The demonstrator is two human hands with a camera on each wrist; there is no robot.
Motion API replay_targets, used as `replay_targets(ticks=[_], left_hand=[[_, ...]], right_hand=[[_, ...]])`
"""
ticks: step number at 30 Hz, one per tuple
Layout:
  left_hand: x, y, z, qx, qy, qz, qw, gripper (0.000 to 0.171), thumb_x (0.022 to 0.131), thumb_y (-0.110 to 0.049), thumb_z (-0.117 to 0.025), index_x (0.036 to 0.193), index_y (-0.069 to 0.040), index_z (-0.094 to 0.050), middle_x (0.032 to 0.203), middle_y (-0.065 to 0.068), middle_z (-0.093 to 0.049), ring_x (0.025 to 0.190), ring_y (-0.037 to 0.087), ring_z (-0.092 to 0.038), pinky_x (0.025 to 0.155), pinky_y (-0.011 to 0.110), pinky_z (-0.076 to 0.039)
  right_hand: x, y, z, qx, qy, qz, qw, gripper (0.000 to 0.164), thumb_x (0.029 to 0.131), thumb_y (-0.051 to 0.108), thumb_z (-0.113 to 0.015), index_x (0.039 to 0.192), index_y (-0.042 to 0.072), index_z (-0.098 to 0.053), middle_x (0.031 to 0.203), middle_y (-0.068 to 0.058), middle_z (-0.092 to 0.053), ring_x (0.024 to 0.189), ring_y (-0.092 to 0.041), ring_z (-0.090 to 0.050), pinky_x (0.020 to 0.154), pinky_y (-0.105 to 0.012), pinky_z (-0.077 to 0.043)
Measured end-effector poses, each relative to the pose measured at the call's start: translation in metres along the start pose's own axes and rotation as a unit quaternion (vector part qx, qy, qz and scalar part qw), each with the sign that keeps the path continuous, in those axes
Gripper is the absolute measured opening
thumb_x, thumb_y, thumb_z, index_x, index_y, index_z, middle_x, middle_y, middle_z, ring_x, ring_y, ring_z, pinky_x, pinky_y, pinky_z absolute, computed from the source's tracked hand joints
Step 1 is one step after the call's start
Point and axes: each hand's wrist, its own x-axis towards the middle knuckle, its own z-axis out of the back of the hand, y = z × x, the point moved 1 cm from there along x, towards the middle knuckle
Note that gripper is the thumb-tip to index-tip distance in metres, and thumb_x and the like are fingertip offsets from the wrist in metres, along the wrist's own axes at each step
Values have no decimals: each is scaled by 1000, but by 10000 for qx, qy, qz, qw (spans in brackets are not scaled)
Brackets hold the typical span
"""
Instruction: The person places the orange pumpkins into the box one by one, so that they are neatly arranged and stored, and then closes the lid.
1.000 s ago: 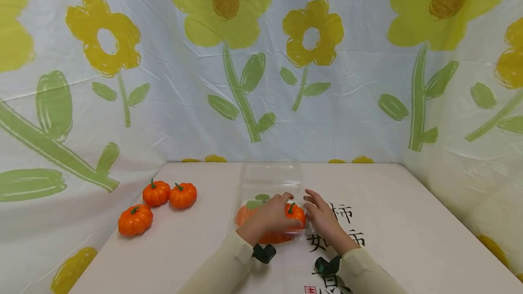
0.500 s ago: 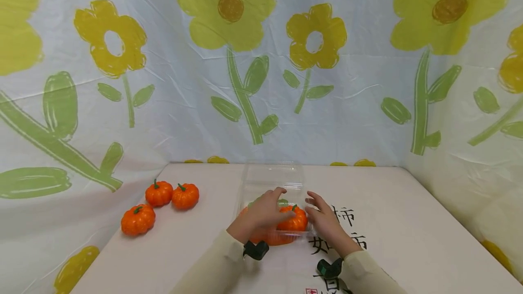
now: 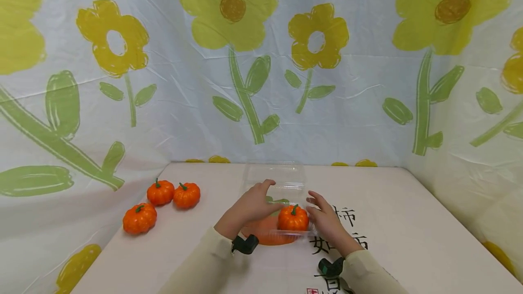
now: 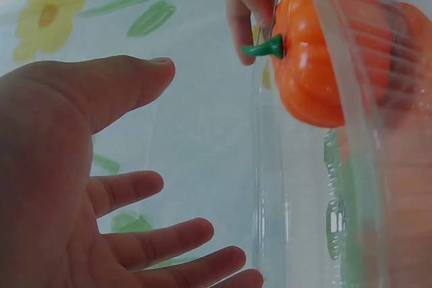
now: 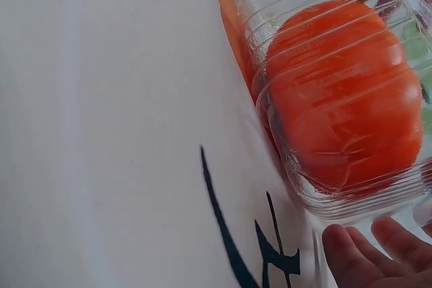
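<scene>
Placed so far: one glossy orange ribbed plastic-looking pumpkin (image 3: 293, 219), seated inside right end of clear plastic container (image 5: 358, 202), lid (image 3: 282, 173) open. Left out: three matching orange pumpkins (image 3: 160, 193) on pale counter (image 3: 408, 221), at left. Left hand (image 3: 250, 204) spread wide, nothing held; right hand (image 3: 323, 217) loosely curved beside container, contact unclear.

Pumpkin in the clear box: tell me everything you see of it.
The pumpkin is orange, glossy and ribbed, plastic-looking, with a green stem pointing up. It sits upright in the near right corner of the open clear box; whether it touches the sides is unclear. The left hand is apart from it, fingers spread; the right hand is at the box's right end.
</scene>
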Motion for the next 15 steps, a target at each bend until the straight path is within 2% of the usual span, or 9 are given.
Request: replay_targets(ticks=[9,15], left_hand=[[-8,13,20,-17,-236,-192,9995,70,89,-44,-64,144,-9,-39,143,18,-47,127,36,-50,103,53,-44],[-12,23,32,157,-452,-28,9989,71,88,-46,-64,144,-10,-40,140,18,-49,123,36,-52,101,53,-46]], right_hand=[[2,-1,0,61,47,-6,10000,52,101,18,-43,151,14,-28,151,-19,-38,131,-37,-47,104,-48,-45],[2,-1,1,-12,41,-26,10000,53,101,19,-43,151,15,-28,151,-18,-39,132,-37,-47,104,-48,-45]])
